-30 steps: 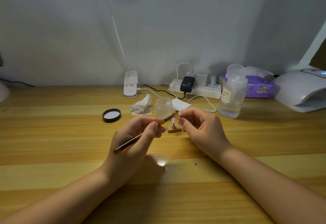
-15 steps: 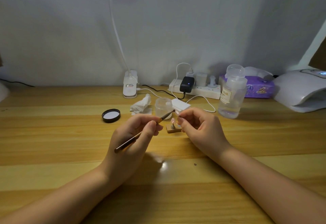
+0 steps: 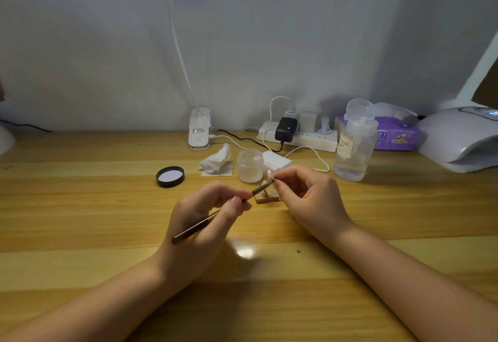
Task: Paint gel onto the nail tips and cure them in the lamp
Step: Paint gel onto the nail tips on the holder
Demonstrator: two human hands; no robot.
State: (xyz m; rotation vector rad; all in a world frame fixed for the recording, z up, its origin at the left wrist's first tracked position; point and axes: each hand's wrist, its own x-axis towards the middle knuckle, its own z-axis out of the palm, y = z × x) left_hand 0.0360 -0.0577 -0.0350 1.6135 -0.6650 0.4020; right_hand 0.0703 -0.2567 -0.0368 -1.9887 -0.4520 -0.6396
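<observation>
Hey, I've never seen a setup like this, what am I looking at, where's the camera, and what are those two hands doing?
There is no machine here: these are a person's two bare hands, filmed by one camera worn on the head, looking forward and down at a wooden desk.

The left hand pinches a thin brush, its tip reaching a small nail tip pinched in the grip of the right hand. Just below sits a small wooden stand.

Behind them lie an open frosted jar, its black lid, a crumpled tissue, a clear pump bottle, a power strip and a purple tissue pack. The white curing lamp waits at far right.
</observation>
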